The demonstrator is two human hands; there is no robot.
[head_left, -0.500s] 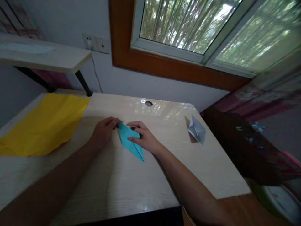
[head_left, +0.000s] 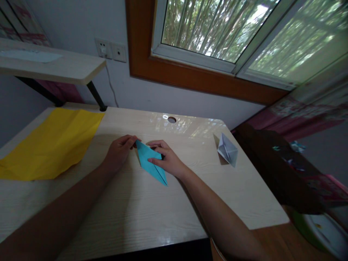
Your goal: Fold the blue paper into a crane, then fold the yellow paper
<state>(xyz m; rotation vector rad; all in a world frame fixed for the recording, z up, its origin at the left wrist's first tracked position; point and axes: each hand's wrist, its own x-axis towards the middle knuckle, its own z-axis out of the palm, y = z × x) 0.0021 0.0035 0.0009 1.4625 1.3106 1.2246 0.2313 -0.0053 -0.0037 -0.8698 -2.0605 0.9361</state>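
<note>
One folded blue paper (head_left: 150, 164), a long kite-like shape, lies flat near the middle of the pale wooden desk (head_left: 141, 217), its sharp tip pointing toward 5 o'clock. Two hands work it. The left hand (head_left: 119, 150) sits at the paper's 10 o'clock, fingers curled, the fingertips pinching or pressing the upper corner; the exact grip is hidden behind the knuckles. The right hand (head_left: 168, 159) lies over the paper's 2 o'clock edge, fingers bent and pressed down flat on the fold, covering part of it. At 3 o'clock, well apart, stands one small grey folded paper figure (head_left: 227, 149). At 9 o'clock, one large yellow sheet (head_left: 51, 143) lies flat, its near corner cut off at the frame edge. At 12 o'clock is one round cable hole (head_left: 172, 119). Dark objects off the desk at the right are too dim to make out.
</note>
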